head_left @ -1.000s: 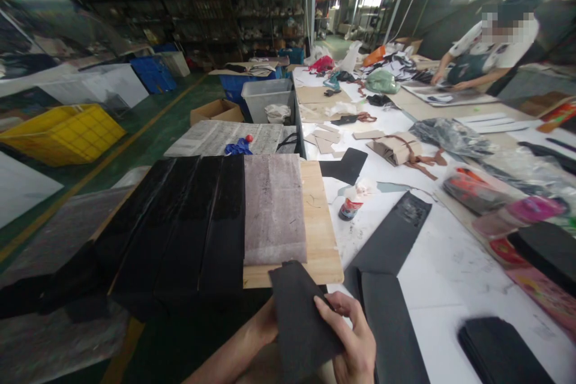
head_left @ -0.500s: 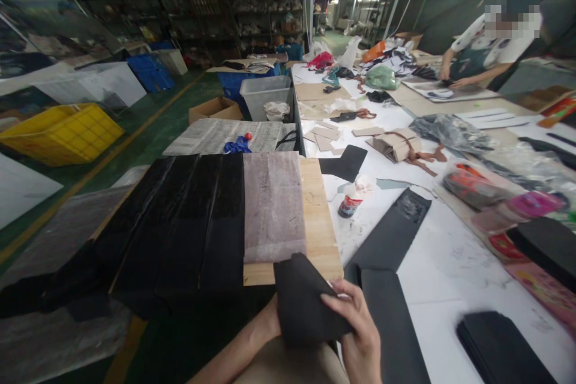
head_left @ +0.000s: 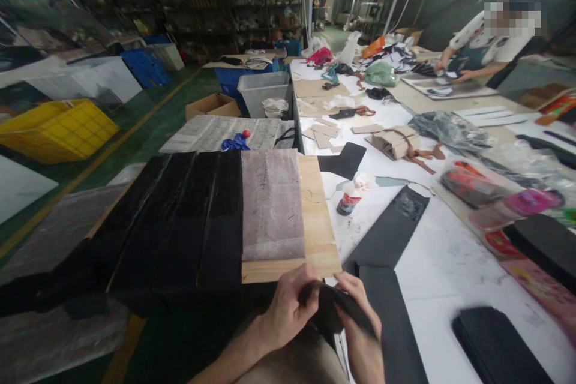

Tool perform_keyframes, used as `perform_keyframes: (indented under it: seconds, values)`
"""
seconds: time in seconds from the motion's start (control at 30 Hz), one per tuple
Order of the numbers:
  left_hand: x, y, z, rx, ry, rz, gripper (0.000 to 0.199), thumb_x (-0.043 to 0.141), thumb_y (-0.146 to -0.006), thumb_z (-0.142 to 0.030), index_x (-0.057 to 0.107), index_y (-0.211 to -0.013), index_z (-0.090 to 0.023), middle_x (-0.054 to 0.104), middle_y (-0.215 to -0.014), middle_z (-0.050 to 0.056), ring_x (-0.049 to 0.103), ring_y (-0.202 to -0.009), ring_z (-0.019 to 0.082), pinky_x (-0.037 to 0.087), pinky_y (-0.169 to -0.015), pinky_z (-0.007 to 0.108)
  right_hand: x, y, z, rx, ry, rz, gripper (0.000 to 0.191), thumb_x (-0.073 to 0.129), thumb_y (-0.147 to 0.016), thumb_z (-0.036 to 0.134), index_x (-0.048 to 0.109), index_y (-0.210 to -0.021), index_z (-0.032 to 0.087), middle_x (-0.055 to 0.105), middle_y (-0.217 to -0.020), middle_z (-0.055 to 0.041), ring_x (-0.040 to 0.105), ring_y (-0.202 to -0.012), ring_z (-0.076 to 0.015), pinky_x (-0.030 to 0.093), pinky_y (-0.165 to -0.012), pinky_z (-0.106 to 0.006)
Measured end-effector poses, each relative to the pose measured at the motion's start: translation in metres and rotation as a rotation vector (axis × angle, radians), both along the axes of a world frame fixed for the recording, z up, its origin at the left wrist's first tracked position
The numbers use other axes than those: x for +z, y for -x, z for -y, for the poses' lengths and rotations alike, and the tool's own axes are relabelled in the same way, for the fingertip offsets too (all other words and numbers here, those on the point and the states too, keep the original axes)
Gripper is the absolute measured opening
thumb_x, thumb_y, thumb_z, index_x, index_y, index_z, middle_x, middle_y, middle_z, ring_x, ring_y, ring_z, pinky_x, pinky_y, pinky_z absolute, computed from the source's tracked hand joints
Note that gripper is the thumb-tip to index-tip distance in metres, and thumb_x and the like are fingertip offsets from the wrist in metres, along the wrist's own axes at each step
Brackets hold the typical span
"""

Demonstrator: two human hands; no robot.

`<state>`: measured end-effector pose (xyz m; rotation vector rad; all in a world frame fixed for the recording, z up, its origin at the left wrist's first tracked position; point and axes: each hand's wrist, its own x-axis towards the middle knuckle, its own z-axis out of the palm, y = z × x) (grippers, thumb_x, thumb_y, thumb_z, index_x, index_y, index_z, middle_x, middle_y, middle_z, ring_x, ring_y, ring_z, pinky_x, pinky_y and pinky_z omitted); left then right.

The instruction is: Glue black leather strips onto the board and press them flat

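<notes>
A bent black sheet is resting between both hands, near the wooden board's front edge. The left hand is pinching its left part between thumb and fingers; the right hand is gripping its right side. Black panels are lying leftward beside a greyish sheet; a labelled jar is standing on the white-topped table.

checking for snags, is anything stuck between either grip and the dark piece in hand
Nothing visible is: the left grip and right grip both hold the dark piece directly. The wooden board lies beyond them, not in between.
</notes>
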<state>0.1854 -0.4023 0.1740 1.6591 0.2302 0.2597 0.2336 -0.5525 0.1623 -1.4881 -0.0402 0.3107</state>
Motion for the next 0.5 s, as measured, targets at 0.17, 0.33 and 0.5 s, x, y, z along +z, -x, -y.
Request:
perform_keyframes:
  seconds: [0.17, 0.33, 0.5]
  values:
    - [-0.01, 0.001, -0.005, -0.016, -0.049, 0.08, 0.023, 0.064, -0.092, -0.033, 0.072, -0.109, -0.02, 0.073, -0.1, 0.01, 0.068, -0.093, 0.025, 0.054, -0.086, 0.037, -0.005, -0.01, -0.002, -0.064, -0.117, -0.314, 0.038, 0.077, -0.079, 0.053, 0.078, -0.101, 0.023, 0.077, -0.095, -0.0051, 0.069, -0.092, -0.0268, 0.056, -0.085, -0.037]
    - [-0.011, 0.002, -0.009, -0.025, 0.299, -0.15, 0.039, 0.076, -0.084, -0.052, 0.075, -0.101, -0.016, 0.076, -0.098, 0.008, 0.07, -0.097, 0.028, 0.056, -0.09, 0.038, 0.005, 0.0, -0.011, -0.058, 0.092, 0.139, 0.025, 0.072, -0.086, 0.047, 0.078, -0.091, 0.024, 0.075, -0.095, -0.0052, 0.068, -0.094, -0.0253, 0.053, -0.086, -0.032]
    - [0.0, -0.005, -0.003, 0.139, 0.111, -0.06, 0.033, 0.068, -0.09, -0.051, 0.076, -0.094, -0.019, 0.077, -0.097, 0.007, 0.07, -0.095, 0.026, 0.054, -0.092, 0.035, -0.007, -0.014, -0.008, 0.186, 0.118, 0.045, 0.029, 0.079, -0.077, 0.049, 0.08, -0.087, 0.022, 0.076, -0.084, -0.0067, 0.07, -0.082, -0.027, 0.055, -0.074, -0.032]
